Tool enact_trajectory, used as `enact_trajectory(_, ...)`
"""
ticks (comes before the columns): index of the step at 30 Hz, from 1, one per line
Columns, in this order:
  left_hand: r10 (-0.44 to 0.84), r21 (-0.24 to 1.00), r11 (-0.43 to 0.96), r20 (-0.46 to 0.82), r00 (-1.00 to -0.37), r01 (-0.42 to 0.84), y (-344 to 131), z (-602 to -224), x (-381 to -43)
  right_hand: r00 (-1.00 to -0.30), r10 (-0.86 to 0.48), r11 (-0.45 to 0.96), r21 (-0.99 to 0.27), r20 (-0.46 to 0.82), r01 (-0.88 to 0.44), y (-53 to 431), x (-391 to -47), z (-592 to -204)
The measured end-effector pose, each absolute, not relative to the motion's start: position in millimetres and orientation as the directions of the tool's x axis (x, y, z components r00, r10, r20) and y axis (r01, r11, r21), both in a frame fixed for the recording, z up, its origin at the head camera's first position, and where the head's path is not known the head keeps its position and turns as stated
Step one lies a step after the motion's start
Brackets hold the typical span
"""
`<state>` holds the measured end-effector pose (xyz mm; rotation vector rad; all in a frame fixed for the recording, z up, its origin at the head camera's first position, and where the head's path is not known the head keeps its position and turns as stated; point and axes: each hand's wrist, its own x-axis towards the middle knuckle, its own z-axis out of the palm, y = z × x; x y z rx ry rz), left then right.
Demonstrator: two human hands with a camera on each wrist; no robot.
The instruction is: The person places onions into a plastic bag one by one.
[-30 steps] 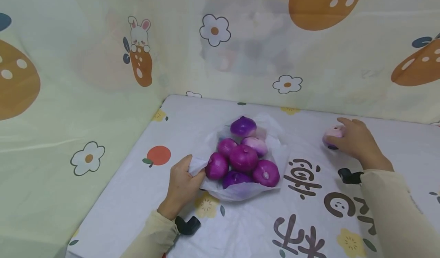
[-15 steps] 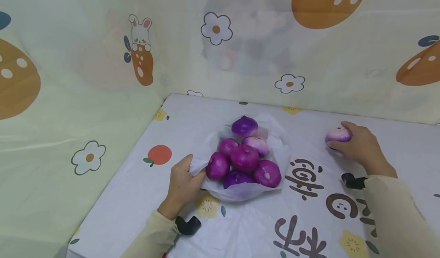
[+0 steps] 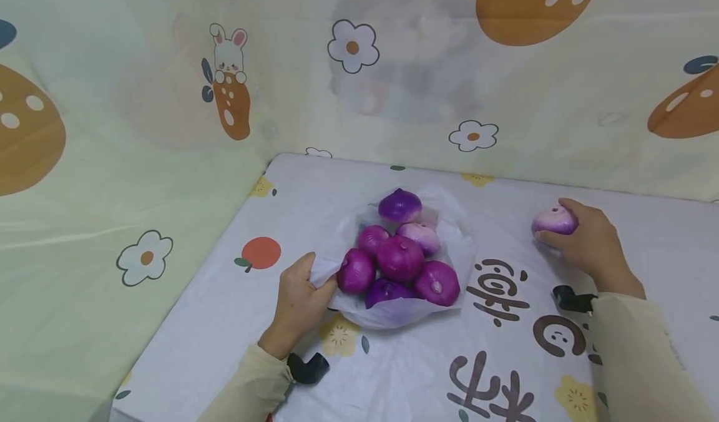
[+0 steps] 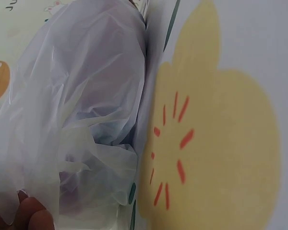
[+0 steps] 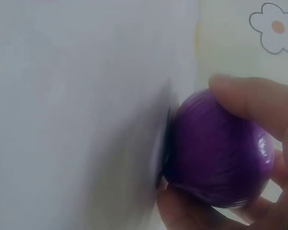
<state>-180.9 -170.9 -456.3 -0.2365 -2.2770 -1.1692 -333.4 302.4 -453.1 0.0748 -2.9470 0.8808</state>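
Observation:
My left hand (image 3: 299, 300) pinches the left edge of a thin white plastic bag (image 3: 387, 317), which lies spread on the table. Several purple onions (image 3: 399, 258) sit in the bag's mouth, one of them paler and pinkish white on top. Seen from the left wrist, the bag (image 4: 86, 81) is crumpled and cloudy, with fingertips (image 4: 33, 214) at its lower edge. Far to the right, my right hand (image 3: 594, 242) grips a single onion (image 3: 553, 220), pale above and purple below. In the right wrist view, thumb and fingers curl round this onion (image 5: 221, 151), close to the tabletop.
A white printed cloth (image 3: 404, 372) with fruit, flowers and dark lettering covers the table. Patterned curtains (image 3: 404, 97) stand at the back and left, close behind the table's far edge (image 3: 359, 164). A black wrist mount (image 3: 308, 368) sits below my left hand.
My right hand has shifted slightly right and nearer with the onion, and more of its purple side now shows. The left hand and the bag stay where they were.

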Motion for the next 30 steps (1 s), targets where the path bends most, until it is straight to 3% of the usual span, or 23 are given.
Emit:
enact_trajectory(13,-0.100,0.697,0.602,0.550,-0.829,0.389,-170,-456,-181,-0.995,0.045,0.792,-0.610,0.084,-0.015,298,-323,-454)
enact_trajectory(30,-0.090,0.722,0.579,0.519,-0.850,0.380,-170,-455,-180,-0.994,0.032,0.790,-0.612,0.103,-0.038,289,-314,-442)
